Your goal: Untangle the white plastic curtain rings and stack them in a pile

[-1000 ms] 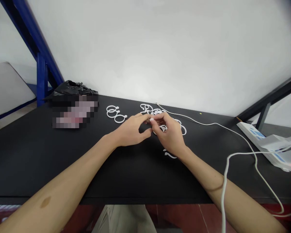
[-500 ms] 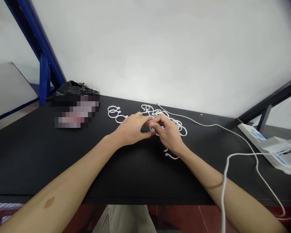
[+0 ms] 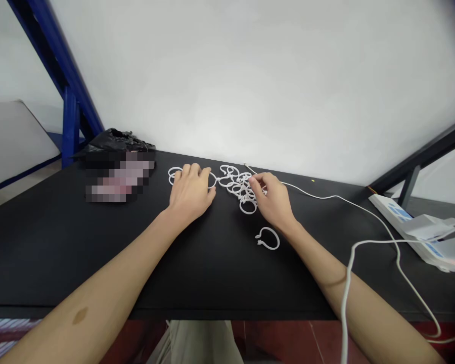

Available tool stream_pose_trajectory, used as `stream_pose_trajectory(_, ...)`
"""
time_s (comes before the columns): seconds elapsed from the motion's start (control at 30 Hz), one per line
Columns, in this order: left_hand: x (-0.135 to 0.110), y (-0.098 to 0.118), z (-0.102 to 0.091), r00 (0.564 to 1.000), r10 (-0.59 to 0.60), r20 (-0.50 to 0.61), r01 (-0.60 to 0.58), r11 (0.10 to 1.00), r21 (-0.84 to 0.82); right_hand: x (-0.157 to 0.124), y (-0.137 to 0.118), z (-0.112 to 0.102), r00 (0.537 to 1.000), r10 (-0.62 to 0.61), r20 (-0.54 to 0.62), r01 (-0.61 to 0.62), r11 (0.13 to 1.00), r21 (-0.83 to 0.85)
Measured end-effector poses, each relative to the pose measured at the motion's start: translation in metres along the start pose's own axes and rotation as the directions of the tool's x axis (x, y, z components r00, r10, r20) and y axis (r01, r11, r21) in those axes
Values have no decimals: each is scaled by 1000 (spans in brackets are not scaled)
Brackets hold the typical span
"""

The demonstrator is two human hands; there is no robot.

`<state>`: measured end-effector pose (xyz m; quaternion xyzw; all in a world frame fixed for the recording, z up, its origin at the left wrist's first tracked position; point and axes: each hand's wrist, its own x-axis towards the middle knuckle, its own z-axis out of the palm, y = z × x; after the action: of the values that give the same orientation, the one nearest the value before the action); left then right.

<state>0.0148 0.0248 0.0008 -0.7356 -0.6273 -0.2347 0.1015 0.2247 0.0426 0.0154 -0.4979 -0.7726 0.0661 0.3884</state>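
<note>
Pile (image 3: 238, 188): white plastic rings heaped and overlapping at the back-middle of the black table (image 3: 98, 253), between my 2 hands
Right hand (image 3: 275, 202): palm down, fingers curled, tips in the pile's right edge; thumb and forefinger sit close together, but I cannot tell whether they pinch a ring
Left hand (image 3: 191, 192): flat, fingers spread apart, lying on the set and clamped on nothing I can see
Set (image 3: 173, 175): a few rings just left of the pile, partly under the left fingers, 1 showing at the fingertips
Loose ring (image 3: 269, 237): lies flat and alone, nearer to me than the pile, just beside the right wrist
Handling: I judge the rings very light, thin, smooth and springy; each seems to have a small knob at a split, so they likely snag, and lifting 1 may drag its neighbours
Hold: pinch across the thin band on a free arc away from the knob; tipping an edge up off the table first should help
Cable (image 3: 326, 194): white, runs from behind the pile to the right, then loops back over my right forearm
Device (image 3: 420, 227): white with blue marks, at the table's right edge, well apart from the rings
Bag (image 3: 116, 139): black, crumpled, back left
Frame (image 3: 70, 116): blue, behind the bag
</note>
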Motion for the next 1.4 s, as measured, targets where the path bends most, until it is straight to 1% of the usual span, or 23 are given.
stream_pose_trajectory(0.1,-2,-2,2,998,-53,17,52,995,80,0,9,2,992,-35,123,59,980,-192)
stream_pose_trajectory(0.17,-3,-2,2,997,-81,7,80,991,106,-1,10,3,982,-62,178,108,960,-258)
stream_pose_trajectory(0.33,-5,-3,1,991,-136,6,134,978,159,-5,3,-1,959,-98,266,189,920,-343)
stream_pose_trajectory(0.43,-5,-4,1,990,-143,-2,141,977,162,-6,2,-2,946,-117,302,224,910,-348)
stream_pose_trajectory(0.5,-4,-3,2,995,-104,-5,104,987,119,-6,2,-1,940,-138,311,243,911,-332)
stream_pose_trajectory(0.6,-1,1,2,999,44,8,-44,998,-34,-6,2,0,933,-157,325,261,916,-305)
stream_pose_trajectory(0.67,-1,4,3,988,152,33,-146,978,-148,-5,1,1,929,-164,330,267,916,-298)
stream_pose_trajectory(0.73,-1,5,4,971,229,66,-209,951,-230,-5,0,1,928,-177,327,278,914,-295)
stream_pose_trajectory(0.83,-2,5,5,953,285,98,-245,922,-299,-5,0,2,932,-205,300,295,909,-295)
stream_pose_trajectory(0.97,-3,4,5,951,296,92,-247,904,-349,-4,0,2,948,-243,205,296,909,-293)
stream_pose_trajectory(1.1,-3,6,2,957,287,49,-247,889,-386,-4,-5,0,959,-275,63,282,931,-232)
stream_pose_trajectory(1.2,-2,8,-1,964,264,13,-233,874,-427,-6,-10,0,966,-258,-1,256,960,-117)
stream_pose_trajectory(1.3,-2,9,-3,960,279,11,-242,851,-466,-9,-14,3,989,-150,-3,149,985,87)
stream_pose_trajectory(1.37,-1,9,-4,952,307,8,-263,830,-492,-10,-16,5,996,-78,36,70,978,198)
stream_pose_trajectory(1.4,0,9,-4,949,316,4,-272,820,-504,-10,-17,7,997,-57,55,43,973,229)
